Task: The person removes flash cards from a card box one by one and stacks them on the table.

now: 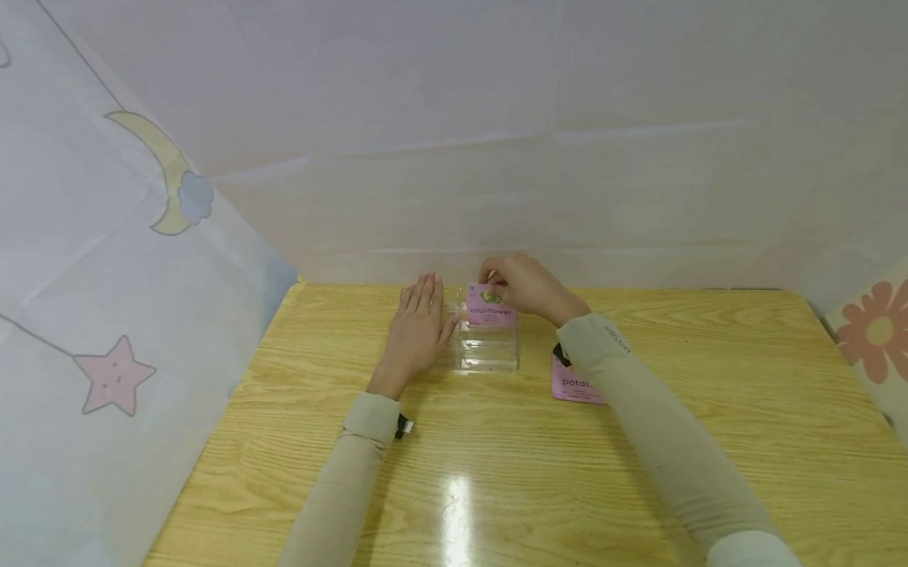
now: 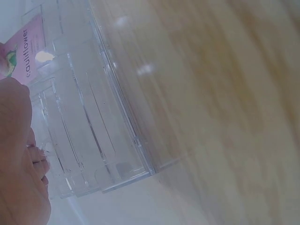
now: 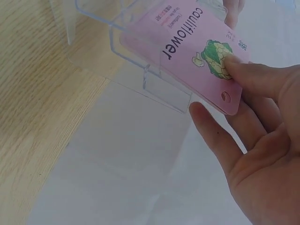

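A clear plastic tiered card rack (image 1: 487,349) stands at the table's far edge. My left hand (image 1: 416,328) lies with straight fingers on the rack's left side; the left wrist view shows the clear tiers (image 2: 89,126) beside it. With thumb and fingers, my right hand (image 1: 527,286) pinches a pink card (image 3: 187,47) printed "cauliflower" with a cauliflower picture. More than one card edge seems to show in its stack. The card's lower end sits inside a back slot of the rack, its upper end still between the fingers.
A pink card (image 1: 576,388) reading "potat…" lies on the wooden table (image 1: 537,487), partly hidden under the right sleeve. Behind the table's far edge hangs a pale cloth wall (image 1: 428,166). Another printed cloth (image 1: 65,236) is at the left.
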`<state>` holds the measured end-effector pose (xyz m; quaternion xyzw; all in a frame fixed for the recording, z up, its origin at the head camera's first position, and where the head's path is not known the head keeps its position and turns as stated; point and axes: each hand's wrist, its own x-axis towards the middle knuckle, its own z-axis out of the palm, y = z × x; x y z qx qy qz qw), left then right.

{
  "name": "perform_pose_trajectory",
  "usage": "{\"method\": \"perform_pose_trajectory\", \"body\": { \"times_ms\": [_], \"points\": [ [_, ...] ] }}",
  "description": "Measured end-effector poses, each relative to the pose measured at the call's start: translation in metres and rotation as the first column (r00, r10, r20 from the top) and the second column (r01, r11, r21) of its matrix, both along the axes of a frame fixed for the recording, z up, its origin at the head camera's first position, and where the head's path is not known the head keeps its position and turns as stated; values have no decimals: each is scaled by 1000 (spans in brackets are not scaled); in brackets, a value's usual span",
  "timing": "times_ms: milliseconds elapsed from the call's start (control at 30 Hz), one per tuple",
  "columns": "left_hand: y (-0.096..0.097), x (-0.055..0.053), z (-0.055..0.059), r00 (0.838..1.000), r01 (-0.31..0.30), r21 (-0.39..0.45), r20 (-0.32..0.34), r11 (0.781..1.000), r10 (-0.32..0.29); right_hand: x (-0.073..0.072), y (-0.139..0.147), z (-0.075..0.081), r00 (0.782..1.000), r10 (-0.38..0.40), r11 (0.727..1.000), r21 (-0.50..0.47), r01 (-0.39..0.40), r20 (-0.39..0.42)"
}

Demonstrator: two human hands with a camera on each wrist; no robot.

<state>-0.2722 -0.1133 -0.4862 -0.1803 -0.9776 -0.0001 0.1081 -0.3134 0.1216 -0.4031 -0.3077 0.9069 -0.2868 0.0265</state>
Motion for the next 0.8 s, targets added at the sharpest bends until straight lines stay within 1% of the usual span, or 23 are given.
{"method": "perform_pose_trajectory", "body": {
  "times_ms": [233,333,467,800],
  "points": [
    [-1,0,0,1000,-2,-2,5,1000,2,0,-3,1,998,-46,998,43,48,-48],
    [-1,0,0,1000,0,-4,-1,1000,0,0,-4,3,997,-67,996,49,69,-34],
    [0,1,1,1000,2,-1,-9,1000,-2,0,-2,8,996,-85,996,32,84,7],
    [0,1,3,1000,0,-4,10,1000,0,-2,4,18,996,-78,997,17,77,38]
  ]
}}
